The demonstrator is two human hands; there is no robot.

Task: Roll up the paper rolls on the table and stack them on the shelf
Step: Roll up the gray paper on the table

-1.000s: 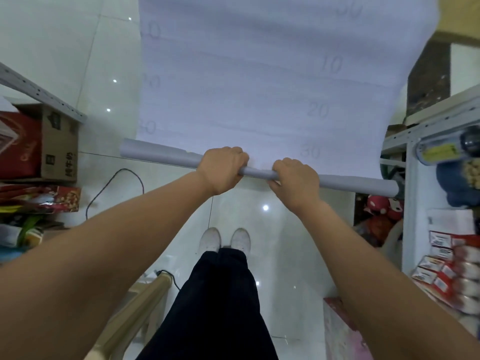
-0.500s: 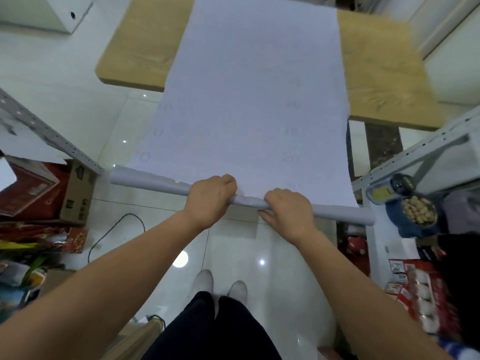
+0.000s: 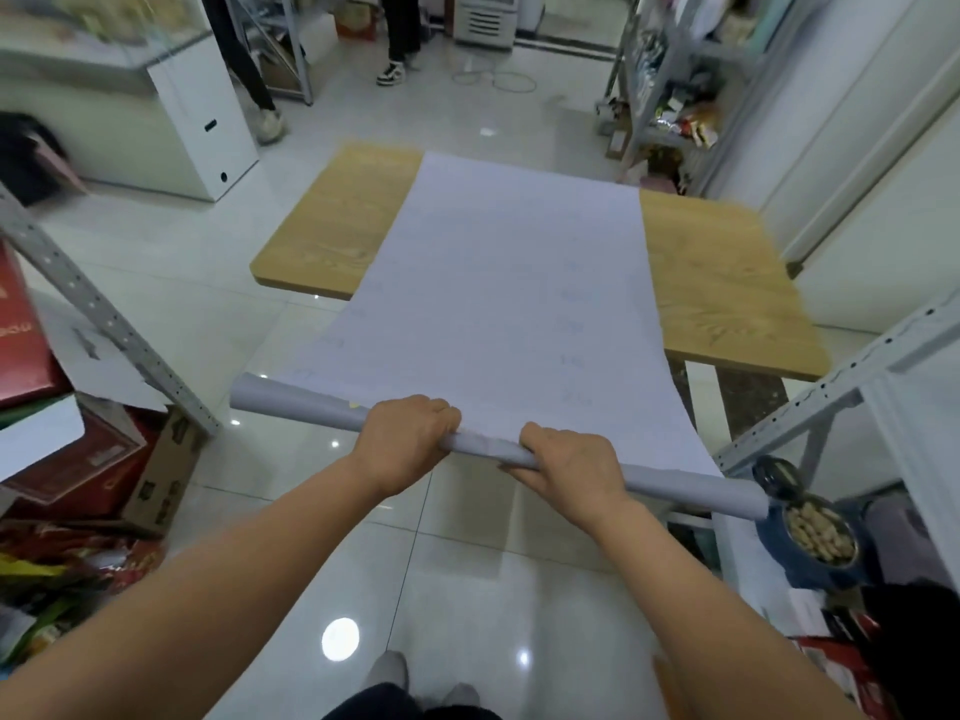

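paper roll beside nut-filled jar

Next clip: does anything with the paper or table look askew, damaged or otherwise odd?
No tear or spill shows. One oddity: the paper sheet runs off the table and hangs in mid-air to the rolled part, which the left hand and right hand grip near its middle, both ends unsupported.

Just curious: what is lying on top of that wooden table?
Only the unrolled end of the white paper sheet lies across the wooden table; bare wood shows on either side. Anything beneath the sheet is covered.
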